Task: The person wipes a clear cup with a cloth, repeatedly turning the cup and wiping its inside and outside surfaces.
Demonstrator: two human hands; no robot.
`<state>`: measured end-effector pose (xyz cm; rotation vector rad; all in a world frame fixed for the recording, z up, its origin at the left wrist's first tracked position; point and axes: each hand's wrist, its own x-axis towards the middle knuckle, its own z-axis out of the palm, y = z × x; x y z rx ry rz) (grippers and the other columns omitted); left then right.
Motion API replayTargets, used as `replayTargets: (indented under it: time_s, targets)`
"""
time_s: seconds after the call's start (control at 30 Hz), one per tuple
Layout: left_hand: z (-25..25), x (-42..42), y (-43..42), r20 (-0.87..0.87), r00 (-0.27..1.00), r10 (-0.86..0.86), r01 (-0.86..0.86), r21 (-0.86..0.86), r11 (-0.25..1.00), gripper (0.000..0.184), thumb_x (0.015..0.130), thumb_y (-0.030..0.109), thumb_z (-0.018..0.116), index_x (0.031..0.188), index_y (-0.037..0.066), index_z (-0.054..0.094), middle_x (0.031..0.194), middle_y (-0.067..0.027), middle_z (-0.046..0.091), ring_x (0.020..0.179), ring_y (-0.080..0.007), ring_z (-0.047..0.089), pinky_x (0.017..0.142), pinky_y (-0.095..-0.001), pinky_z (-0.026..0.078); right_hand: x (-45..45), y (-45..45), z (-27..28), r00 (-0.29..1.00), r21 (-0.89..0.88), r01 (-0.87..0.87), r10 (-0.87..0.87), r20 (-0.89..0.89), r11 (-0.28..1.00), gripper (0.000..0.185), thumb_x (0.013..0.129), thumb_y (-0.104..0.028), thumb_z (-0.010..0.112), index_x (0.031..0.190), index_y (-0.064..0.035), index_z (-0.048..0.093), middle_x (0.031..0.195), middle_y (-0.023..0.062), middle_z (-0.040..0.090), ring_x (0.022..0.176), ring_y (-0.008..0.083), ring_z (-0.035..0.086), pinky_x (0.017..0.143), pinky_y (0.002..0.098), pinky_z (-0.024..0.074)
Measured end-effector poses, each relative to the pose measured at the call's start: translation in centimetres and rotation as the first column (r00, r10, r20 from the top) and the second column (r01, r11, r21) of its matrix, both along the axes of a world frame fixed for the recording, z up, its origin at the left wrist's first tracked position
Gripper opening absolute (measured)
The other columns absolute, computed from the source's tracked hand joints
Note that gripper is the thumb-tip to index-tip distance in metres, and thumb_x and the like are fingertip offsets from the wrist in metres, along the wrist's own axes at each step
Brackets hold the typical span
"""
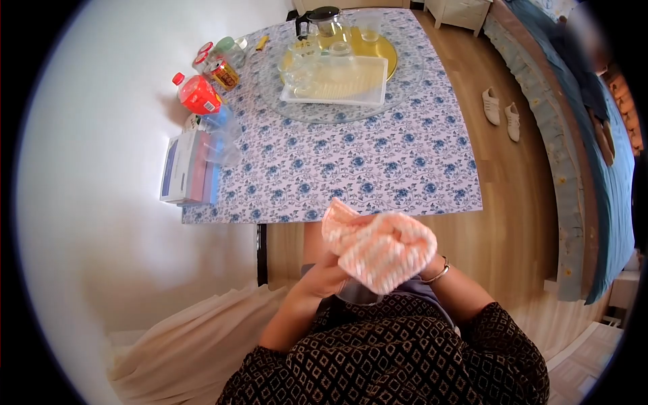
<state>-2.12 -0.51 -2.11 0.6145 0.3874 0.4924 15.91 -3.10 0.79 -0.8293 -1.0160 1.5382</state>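
A pink and white striped cloth (388, 253) is bunched up in front of my body, just off the table's near edge. My left hand (326, 278) is closed around a clear glass (359, 292), whose lower part shows beneath the cloth. The cloth covers the rest of the glass. My right hand (429, 268) is mostly behind the cloth and grips it from the right; its fingers are largely hidden. A bracelet (439, 272) circles the right wrist.
The flowered table (351, 158) bears a white plastic tray (337, 81), a glass teapot (329, 25) and a gold round plate (386, 54). Along the left stand a red-labelled bottle (199, 94), a can (225, 74) and boxes (183, 169). A person (587, 61) is on the bed at right.
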Motion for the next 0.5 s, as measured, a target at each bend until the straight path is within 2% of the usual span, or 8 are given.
replayTargets:
  time_s: [0.03,0.17,0.3,0.37,0.4,0.43,0.47,0.5]
  targets:
    - [0.2,0.2,0.2,-0.082,0.996,0.040,-0.009,0.351,0.936,0.056,0.080,0.010,0.063,0.128,0.002,0.036,0.126,-0.0076,0.044,0.114,-0.0166,0.045,0.094,-0.0303,0.037,-0.2,0.1,-0.9,0.988,0.042,0.053,-0.059,0.140,0.998,0.032,0.076,-0.011,0.061,0.105,-0.0009,0.054,0.105,0.0084,0.058,0.096,0.0174,0.055,0.080,0.0287,0.0467]
    - [1.3,1.0,0.0,-0.232,0.918,0.322,0.023,0.841,0.541,0.054,0.078,0.011,0.064,0.126,0.003,0.038,0.123,-0.0107,0.046,0.115,-0.0224,0.045,0.094,-0.0328,0.036,-0.8,-0.5,0.0,0.849,0.133,0.184,-0.226,0.477,0.974,0.024,0.078,-0.006,0.060,0.101,-0.0017,0.055,0.096,0.0076,0.059,0.089,0.0147,0.057,0.074,0.0255,0.0469]
    - [0.8,0.4,0.0,-0.270,0.839,0.473,0.132,0.943,0.304,0.048,0.075,0.010,0.066,0.119,0.005,0.046,0.117,-0.0111,0.050,0.110,-0.0258,0.049,0.091,-0.0336,0.038,-2.0,-0.4,-1.5,0.784,0.290,0.229,-0.353,0.511,0.929,0.029,0.069,-0.007,0.068,0.096,-0.0009,0.058,0.089,0.0127,0.060,0.085,0.0241,0.059,0.076,0.0309,0.0472]
    - [-1.7,-0.8,0.7,-0.378,0.835,0.400,0.403,0.915,0.023,0.041,0.066,0.009,0.069,0.103,0.006,0.053,0.101,-0.0100,0.054,0.101,-0.0302,0.049,0.085,-0.0373,0.040,-2.4,-0.3,-1.4,0.785,0.426,0.215,-0.415,0.460,0.879,0.033,0.068,-0.008,0.068,0.098,-0.0013,0.058,0.089,0.0128,0.060,0.085,0.0261,0.058,0.076,0.0326,0.0472]
    - [-1.7,-0.8,0.5,-0.376,0.837,0.397,0.401,0.916,0.021,0.041,0.066,0.009,0.069,0.103,0.006,0.053,0.101,-0.0100,0.054,0.101,-0.0302,0.049,0.085,-0.0373,0.040,-2.4,-0.2,-0.9,0.684,0.521,0.151,-0.470,0.558,0.840,0.035,0.068,-0.009,0.068,0.100,-0.0014,0.057,0.091,0.0134,0.059,0.086,0.0276,0.058,0.077,0.0334,0.0469]
    - [-0.2,-0.3,0.3,-0.424,0.814,0.398,0.346,0.903,0.254,0.039,0.064,0.010,0.069,0.099,0.005,0.053,0.097,-0.0092,0.055,0.097,-0.0311,0.050,0.081,-0.0385,0.042,-2.3,-0.2,-0.6,0.566,0.600,0.071,-0.528,0.634,0.797,0.037,0.068,-0.010,0.068,0.102,-0.0014,0.056,0.093,0.0140,0.058,0.088,0.0290,0.057,0.078,0.0342,0.0465]
    - [1.3,0.1,0.3,-0.473,0.792,0.386,0.270,0.838,0.473,0.038,0.061,0.011,0.070,0.095,0.005,0.053,0.093,-0.0083,0.056,0.093,-0.0320,0.052,0.078,-0.0396,0.043,-2.2,0.0,-0.6,0.563,0.601,0.072,-0.530,0.634,0.796,0.037,0.068,-0.010,0.068,0.102,-0.0014,0.056,0.093,0.0140,0.058,0.088,0.0290,0.057,0.078,0.0342,0.0465]
    - [2.5,0.5,0.6,-0.473,0.793,0.384,0.271,0.838,0.474,0.038,0.061,0.011,0.070,0.095,0.005,0.053,0.093,-0.0083,0.056,0.093,-0.0320,0.052,0.078,-0.0396,0.043,-2.1,0.1,-0.6,0.594,0.557,0.073,-0.485,0.642,0.827,0.038,0.070,-0.012,0.067,0.103,-0.0011,0.055,0.096,0.0141,0.057,0.090,0.0279,0.056,0.079,0.0335,0.0460]
